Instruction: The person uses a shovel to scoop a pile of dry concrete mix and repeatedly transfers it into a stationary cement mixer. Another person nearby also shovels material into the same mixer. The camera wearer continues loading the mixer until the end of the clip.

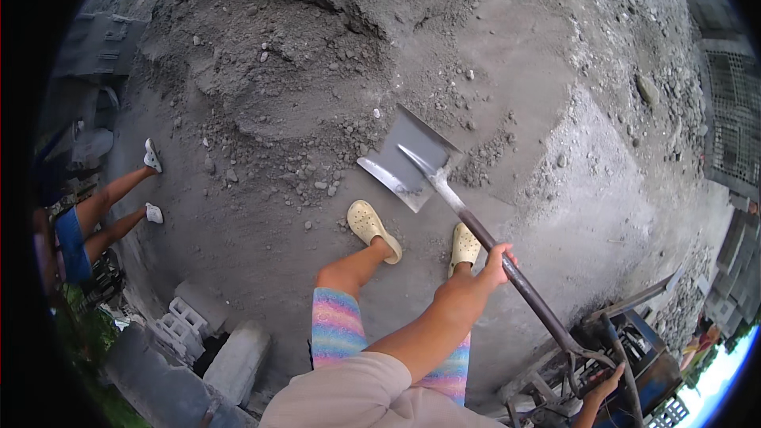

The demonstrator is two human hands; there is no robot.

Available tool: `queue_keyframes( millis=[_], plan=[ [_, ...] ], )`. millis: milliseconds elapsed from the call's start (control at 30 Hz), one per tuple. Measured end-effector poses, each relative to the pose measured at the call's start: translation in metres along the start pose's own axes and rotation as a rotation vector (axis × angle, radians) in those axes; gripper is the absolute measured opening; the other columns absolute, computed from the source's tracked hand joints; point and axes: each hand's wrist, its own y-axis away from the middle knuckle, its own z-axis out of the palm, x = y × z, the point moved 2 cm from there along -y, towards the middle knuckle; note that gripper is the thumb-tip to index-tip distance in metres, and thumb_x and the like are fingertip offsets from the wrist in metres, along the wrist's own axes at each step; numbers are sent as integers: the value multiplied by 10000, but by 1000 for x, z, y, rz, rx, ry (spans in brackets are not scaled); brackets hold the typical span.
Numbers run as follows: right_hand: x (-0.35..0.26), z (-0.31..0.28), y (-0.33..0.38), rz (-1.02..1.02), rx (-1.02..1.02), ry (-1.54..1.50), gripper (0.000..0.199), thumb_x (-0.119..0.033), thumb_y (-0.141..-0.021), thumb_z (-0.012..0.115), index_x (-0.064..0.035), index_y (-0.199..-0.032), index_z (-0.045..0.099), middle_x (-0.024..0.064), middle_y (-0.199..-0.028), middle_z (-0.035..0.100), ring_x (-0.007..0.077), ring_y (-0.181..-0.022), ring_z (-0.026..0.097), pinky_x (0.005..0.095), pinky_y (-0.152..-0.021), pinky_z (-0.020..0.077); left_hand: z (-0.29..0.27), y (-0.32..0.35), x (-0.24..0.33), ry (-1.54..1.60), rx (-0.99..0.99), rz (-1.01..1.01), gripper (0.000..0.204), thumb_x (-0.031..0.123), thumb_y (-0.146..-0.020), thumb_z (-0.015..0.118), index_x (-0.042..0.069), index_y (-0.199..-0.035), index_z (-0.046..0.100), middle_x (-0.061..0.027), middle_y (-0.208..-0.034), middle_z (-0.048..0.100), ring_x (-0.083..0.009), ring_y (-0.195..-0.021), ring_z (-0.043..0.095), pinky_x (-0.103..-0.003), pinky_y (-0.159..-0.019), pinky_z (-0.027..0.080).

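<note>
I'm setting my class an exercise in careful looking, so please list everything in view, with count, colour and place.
shovel: one, grey blade, brown shaft, centre to lower right
heaped sand and gravel: count does not apply, grey, upper left and centre
hollow blocks: count unclear, grey, lower left
long block: one, pale grey, lower left
gridded stack: count unclear, grey, right edge
framework: one jumble, dark, lower right
other person: one, blue shorts, white shoes, left edge
striped shorts: one pair, multicoloured, lower centre
clogs: two, cream, on the wearer's feet
left hand: one, bare, on the shaft
right hand: one, bare, at the shovel's handle end
</note>
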Motion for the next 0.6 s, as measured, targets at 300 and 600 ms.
queue_keyframes(
  millis=[300,600],
  plan=[
    [154,148,90,278,-270,-109,340,-369,-761,439,-75,-596,394,32,-428,365,149,-299,368,246,-289,318,-75,23,233,-213,72,409,160,133,-599,579,103,-647,430,-27,-606,421,-175,-511,437,-343,-526,386],
    [130,16,39,319,-265,-122,358,-372,-756,428,-61,-579,408,39,-435,368,152,-313,372,249,-303,320,-73,77,92,-209,91,398,129,115,-600,573,94,-619,447,-26,-581,423,-178,-527,434,-333,-535,387]
  ],
)
